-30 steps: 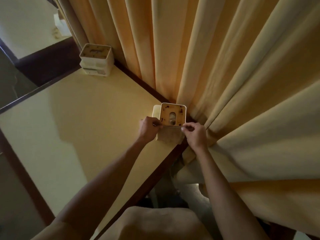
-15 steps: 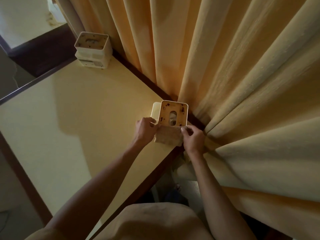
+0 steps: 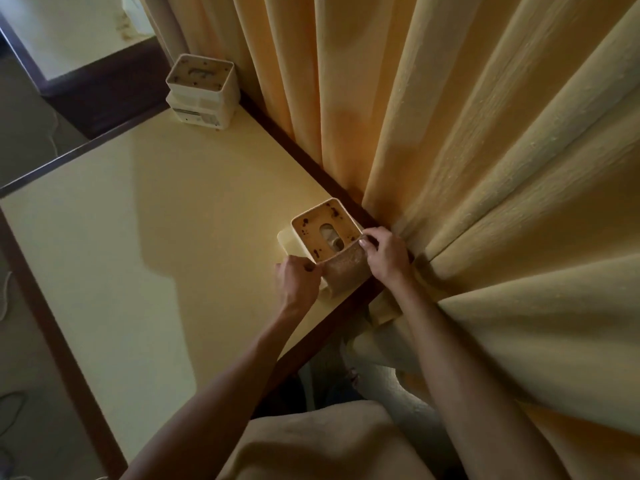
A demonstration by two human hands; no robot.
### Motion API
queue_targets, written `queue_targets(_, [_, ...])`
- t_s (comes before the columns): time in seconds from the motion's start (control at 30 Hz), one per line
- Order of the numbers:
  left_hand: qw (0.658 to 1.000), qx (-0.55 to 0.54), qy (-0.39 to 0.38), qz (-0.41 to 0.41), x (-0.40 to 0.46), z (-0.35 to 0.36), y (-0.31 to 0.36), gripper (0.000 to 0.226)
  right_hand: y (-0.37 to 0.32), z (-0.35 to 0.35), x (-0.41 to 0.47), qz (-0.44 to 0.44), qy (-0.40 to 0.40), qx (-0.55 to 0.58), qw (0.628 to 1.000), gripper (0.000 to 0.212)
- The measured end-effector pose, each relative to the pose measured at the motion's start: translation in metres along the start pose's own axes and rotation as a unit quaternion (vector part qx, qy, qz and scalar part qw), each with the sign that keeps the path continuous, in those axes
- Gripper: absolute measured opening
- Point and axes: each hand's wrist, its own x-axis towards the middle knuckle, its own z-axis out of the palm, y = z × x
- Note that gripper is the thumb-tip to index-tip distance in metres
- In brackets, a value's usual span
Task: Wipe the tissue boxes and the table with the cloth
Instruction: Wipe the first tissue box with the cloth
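A single wide-angle view looks from the person's head, forward and steeply down, so both forearms run up from the bottom edge to the hands point(image 3: 346, 268) near the middle of the frame. It sits close over the near right corner of the worktop point(image 3: 138, 254), whose far edge stretches away to the upper left. The curtain point(image 3: 485, 150) fills the right half, bowed by the lens. No second view shares the scene.

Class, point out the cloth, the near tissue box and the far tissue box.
cloth point(image 3: 347, 271), head view, middle of the stretched strip.
near tissue box point(image 3: 313, 226), head view, stained top panel.
far tissue box point(image 3: 199, 75), head view, top panel.
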Motion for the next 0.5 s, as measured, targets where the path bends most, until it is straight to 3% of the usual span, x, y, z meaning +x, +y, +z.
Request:
queue_targets(0.17, [0.999, -0.037, 0.012, -0.036, -0.021, 0.017, 0.003, 0.03, -0.009, 0.004, 0.031, -0.076, -0.075, -0.058, 0.993, 0.027])
queue_targets(0.33, [0.984, -0.149, 0.062, -0.078, -0.045, 0.035, 0.014, 0.012, -0.015, 0.002, 0.053, -0.085, -0.142, -0.093, 0.982, 0.028])
queue_targets(0.5, [0.967, -0.208, 0.068, -0.134, -0.053, 0.04, 0.017, 0.014, -0.019, 0.002, 0.048, -0.134, -0.09, -0.116, 0.98, 0.032])
